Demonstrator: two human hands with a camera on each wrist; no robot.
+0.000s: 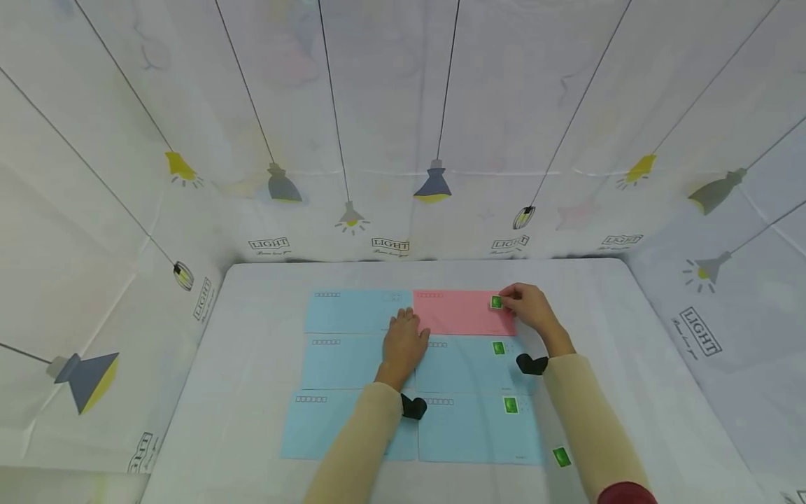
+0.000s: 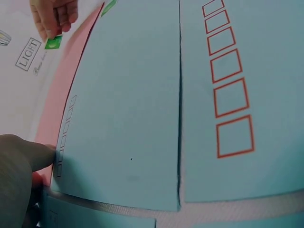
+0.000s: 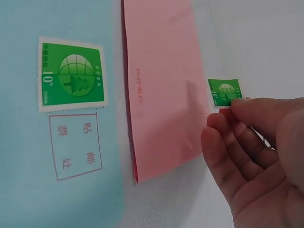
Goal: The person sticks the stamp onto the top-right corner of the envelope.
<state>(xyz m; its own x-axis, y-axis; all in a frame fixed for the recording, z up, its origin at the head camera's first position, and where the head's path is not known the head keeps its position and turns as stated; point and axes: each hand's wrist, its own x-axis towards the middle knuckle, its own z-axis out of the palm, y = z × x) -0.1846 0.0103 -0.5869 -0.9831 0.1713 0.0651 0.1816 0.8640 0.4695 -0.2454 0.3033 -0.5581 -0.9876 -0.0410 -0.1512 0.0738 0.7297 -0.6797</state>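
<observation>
My right hand point(image 1: 530, 308) pinches a green postage stamp point(image 3: 225, 92) between thumb and fingers. In the head view the stamp is over the upper right corner of the pink envelope point(image 1: 460, 315); the right wrist view shows it near that envelope's edge. Whether it touches the paper, I cannot tell. My left hand point(image 1: 403, 348) rests with fingers extended where the pink envelope meets the blue envelopes to its left and below. Green stamps lie on the middle right blue envelope point(image 1: 462, 367) and the lower right blue envelope point(image 1: 472, 434), near their upper right corners.
More blue envelopes form the left column, including a top one point(image 1: 352, 315). A loose green stamp point(image 1: 562, 457) lies on the white tabletop point(image 1: 252, 315) beside my right sleeve. White sheeting point(image 1: 378, 105) printed with lamps stands behind and at both sides.
</observation>
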